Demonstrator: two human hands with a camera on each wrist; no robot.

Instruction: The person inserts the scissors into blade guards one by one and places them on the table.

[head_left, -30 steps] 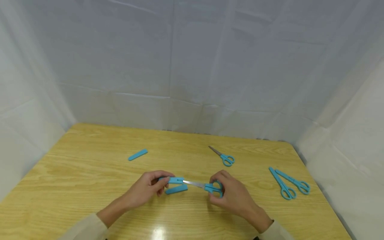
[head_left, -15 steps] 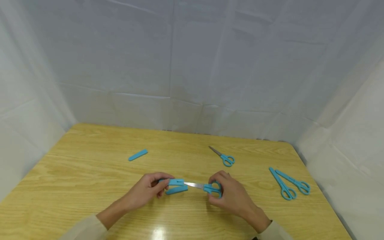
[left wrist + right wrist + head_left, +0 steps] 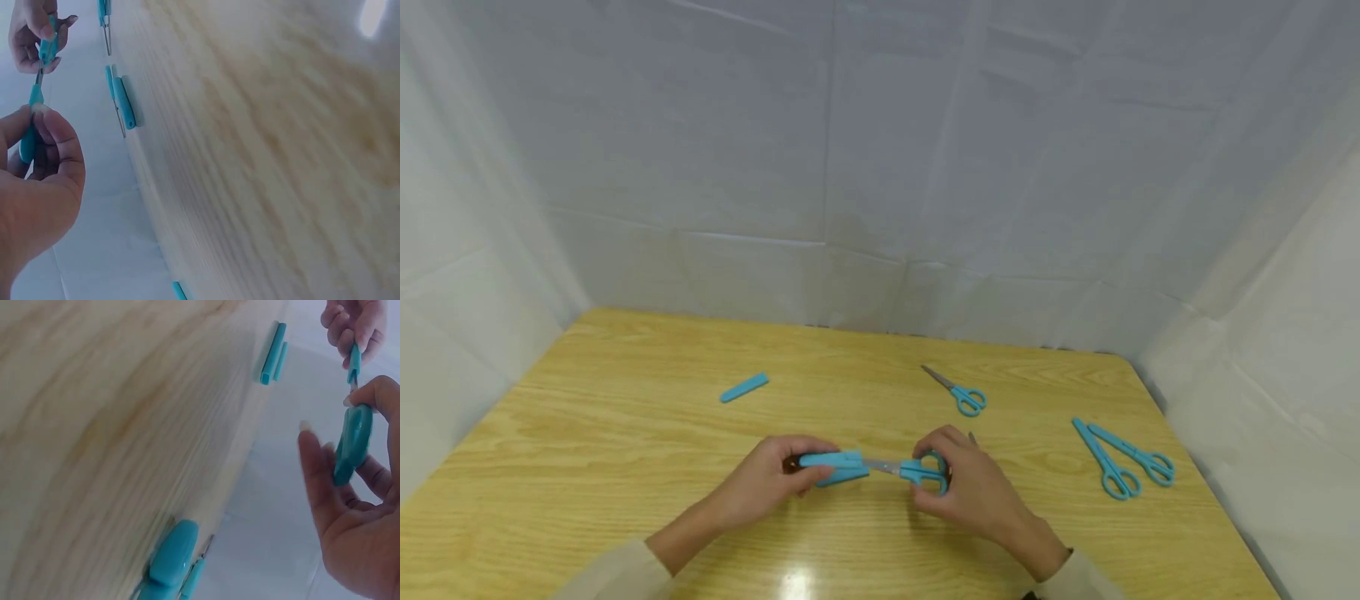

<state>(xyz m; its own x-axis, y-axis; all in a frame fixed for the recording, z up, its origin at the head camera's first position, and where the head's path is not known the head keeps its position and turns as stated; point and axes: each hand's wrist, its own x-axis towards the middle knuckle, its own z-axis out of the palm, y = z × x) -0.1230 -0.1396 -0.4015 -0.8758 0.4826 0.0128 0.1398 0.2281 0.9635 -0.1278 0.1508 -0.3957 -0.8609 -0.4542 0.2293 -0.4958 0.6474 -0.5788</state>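
In the head view my left hand (image 3: 760, 483) pinches a blue blade sheath (image 3: 831, 459) between thumb and fingers. From the right, my right hand (image 3: 973, 483) grips the blue handles of a pair of scissors (image 3: 917, 472). Their metal blades lie partly inside the sheath, with a short stretch showing outside it. Both are raised off the table in the left wrist view, where the sheath (image 3: 28, 134) and the handles (image 3: 48, 50) line up. A second sheath (image 3: 850, 477) lies on the table just below, partly covered by the held one.
Bare-bladed scissors (image 3: 967, 401) lie behind my right hand, and a dark tip (image 3: 972, 438) pokes out beside it. Another sheath (image 3: 744, 387) lies at the back left. Two sheathed scissors (image 3: 1108, 462) lie at the right. White sheeting (image 3: 880, 167) stands behind the wooden table (image 3: 647, 400).
The scissors have moved left, deeper into the sheath, so less blade shows. My right hand has shifted slightly left; my left thumb has moved along the sheath.
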